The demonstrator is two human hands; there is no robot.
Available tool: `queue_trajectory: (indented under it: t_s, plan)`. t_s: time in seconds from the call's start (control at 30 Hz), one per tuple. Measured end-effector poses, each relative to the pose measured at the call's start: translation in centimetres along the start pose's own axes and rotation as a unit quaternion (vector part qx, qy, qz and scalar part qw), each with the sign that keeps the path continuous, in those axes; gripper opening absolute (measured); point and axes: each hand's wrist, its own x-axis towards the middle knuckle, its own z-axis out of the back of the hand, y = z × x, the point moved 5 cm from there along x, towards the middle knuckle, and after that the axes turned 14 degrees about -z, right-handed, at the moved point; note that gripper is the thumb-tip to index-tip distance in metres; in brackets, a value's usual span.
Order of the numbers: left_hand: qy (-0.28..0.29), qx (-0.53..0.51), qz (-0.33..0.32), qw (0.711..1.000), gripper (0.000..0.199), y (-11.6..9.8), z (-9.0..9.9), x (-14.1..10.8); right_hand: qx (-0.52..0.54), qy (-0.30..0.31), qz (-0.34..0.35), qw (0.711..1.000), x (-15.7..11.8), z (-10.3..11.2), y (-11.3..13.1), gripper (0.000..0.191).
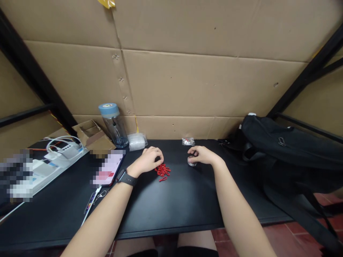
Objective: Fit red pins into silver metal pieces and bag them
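Note:
A small heap of red cord loops (162,170) lies on the black tabletop, with one loop apart at its near side. My left hand (149,159), wearing a dark watch, is at the heap's upper left edge. Its fingers are curled and closed over the cords; what is between the fingertips is hidden. To the right, my right hand (200,155) has thumb and fingers closed around a small clear round container (192,163) resting on the table. Part of that container is covered by the fingers.
A small clear packet (188,141) lies behind my right hand. At left are a plastic-wrapped bundle (137,141), a blue-lidded bottle (114,125), an open cardboard box (93,137), a phone (114,166) and a power strip (65,155). A black backpack (292,153) fills the right side.

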Motion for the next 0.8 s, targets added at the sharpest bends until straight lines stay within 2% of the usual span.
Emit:
queue_trajectory:
  t_s: [0.07,0.13,0.17,0.27,0.4,0.5,0.6,0.67,0.73,0.8]
  plan:
    - [-0.004,0.006,0.0,1.0,0.017,0.1,0.0,0.0,-0.004,-0.109,0.019,0.994,0.6,0.7,-0.3,0.029]
    - [-0.005,0.013,0.001,1.0,0.018,0.1,0.0,0.0,-0.02,-0.194,0.013,0.981,1.4,0.9,-1.0,0.035]
    - [-0.004,0.016,0.001,1.0,0.019,0.1,0.0,0.0,-0.033,-0.2,0.001,0.979,1.9,0.7,-1.5,0.039]
    - [-0.001,0.022,0.001,1.0,0.019,0.1,-0.1,0.0,-0.061,-0.16,-0.026,0.985,3.3,-0.5,-2.9,0.051]
    - [0.002,0.026,0.005,1.0,0.018,0.3,-0.3,0.0,-0.086,-0.149,-0.057,0.983,4.1,-1.1,-3.9,0.055]
    - [0.005,0.025,0.006,1.0,0.018,0.4,-0.5,0.0,-0.091,-0.183,-0.072,0.976,4.5,-1.1,-4.0,0.05]
    - [0.007,0.024,0.003,1.0,0.017,0.2,-0.8,0.1,-0.075,-0.214,-0.06,0.972,4.8,-1.0,-3.7,0.029]
    - [0.009,0.024,-0.001,1.0,0.018,0.1,-0.9,0.1,-0.061,-0.209,-0.04,0.975,5.0,-1.1,-3.4,0.02]
    - [0.011,0.025,-0.003,1.0,0.018,0.1,-1.1,0.2,-0.051,-0.198,-0.031,0.978,4.9,-1.2,-3.0,0.021]
    - [0.014,0.025,-0.002,1.0,0.019,0.0,-1.3,0.2,-0.052,-0.2,-0.037,0.978,4.7,-1.1,-2.5,0.031]
